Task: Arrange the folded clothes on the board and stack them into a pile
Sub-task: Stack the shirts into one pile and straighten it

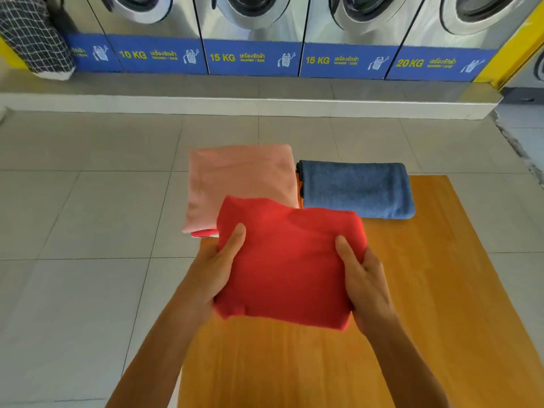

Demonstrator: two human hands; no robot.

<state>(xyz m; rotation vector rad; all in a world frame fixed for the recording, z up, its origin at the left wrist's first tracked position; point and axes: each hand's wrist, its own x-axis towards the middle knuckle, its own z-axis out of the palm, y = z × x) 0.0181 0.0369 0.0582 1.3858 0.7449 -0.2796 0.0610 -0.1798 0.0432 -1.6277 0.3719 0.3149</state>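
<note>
A folded red cloth (290, 260) is held above the wooden board (435, 284). My left hand (219, 269) grips its left edge and my right hand (363, 282) grips its right edge, thumbs on top. Behind it, at the board's far left corner, a folded pink cloth (240, 181) tops a small pile; a red-and-white piece shows under its near edge. A folded blue towel (357, 189) lies at the far right of the board, with a sliver of orange cloth (299, 188) between it and the pink cloth.
The board lies over a grey tiled floor (88, 216). A row of washing machines (253, 30) on a raised step (235, 101) lines the back. A black checked bag (32, 36) sits at the far left. A yellow frame (518, 45) stands at the right.
</note>
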